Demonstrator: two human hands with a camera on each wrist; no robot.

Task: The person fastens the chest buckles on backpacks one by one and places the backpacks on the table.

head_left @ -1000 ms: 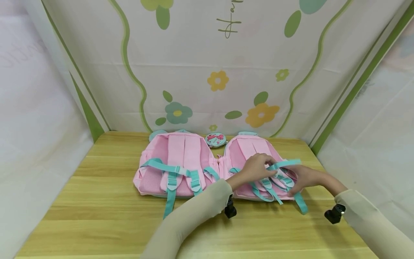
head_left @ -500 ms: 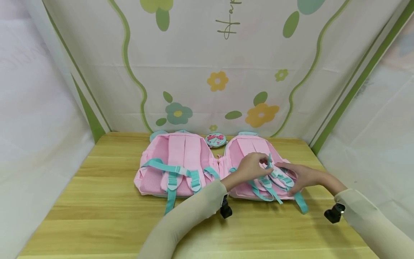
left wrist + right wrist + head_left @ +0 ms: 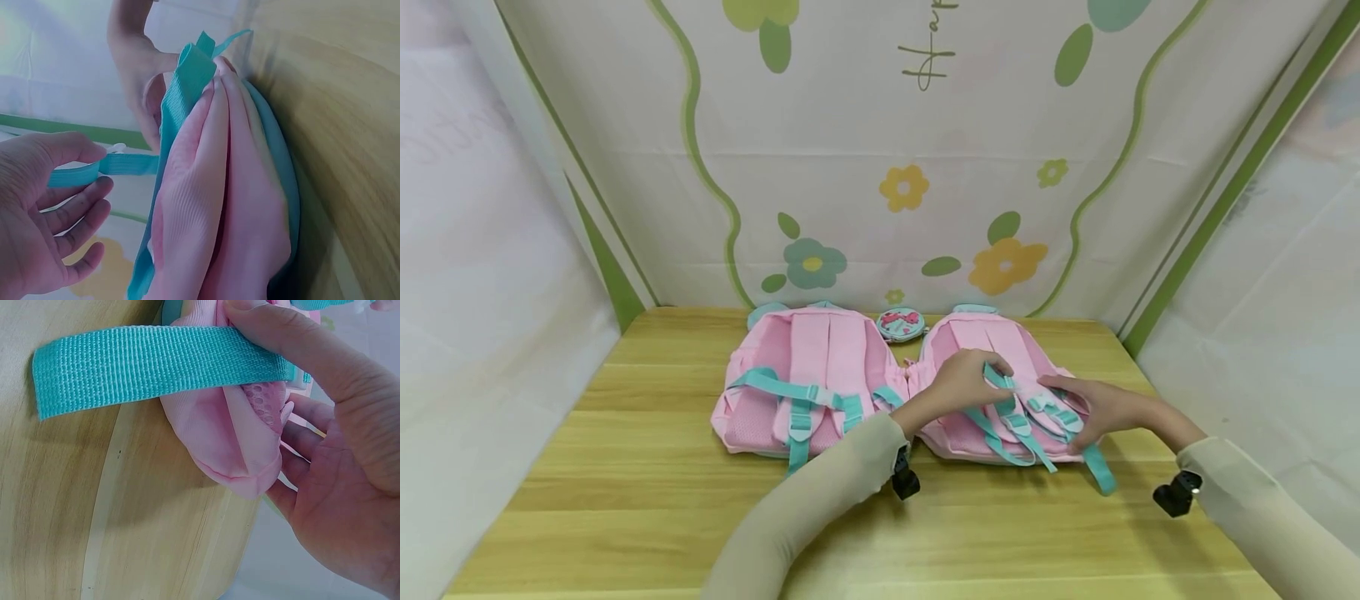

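Observation:
Two pink backpacks lie side by side with their shoulder straps facing up. My left hand (image 3: 958, 383) is over the right backpack (image 3: 951, 437), and its thumb and index finger pinch a teal webbing strap (image 3: 128, 164). At that backpack's lower right side, my right hand (image 3: 1112, 412) grips the edge; in the right wrist view the thumb lies on top, with the fingers behind the pink fabric. A loose teal strap end (image 3: 137, 370) sticks out below that thumb. Beside the right hand, a white buckle (image 3: 1040, 403) shows on the right shoulder strap.
The left backpack (image 3: 763, 350) has a teal strap across its shoulder straps, and my left sleeve covers its lower corner. A round teal pouch (image 3: 901, 323) sits between the bags at the back. Everything lies on a wooden table (image 3: 647, 467), with patterned cloth walls (image 3: 850, 125) around.
My left hand has moved left, drawing the teal strap away from the right hand's side toward the middle of the right backpack. The right hand has stayed in place.

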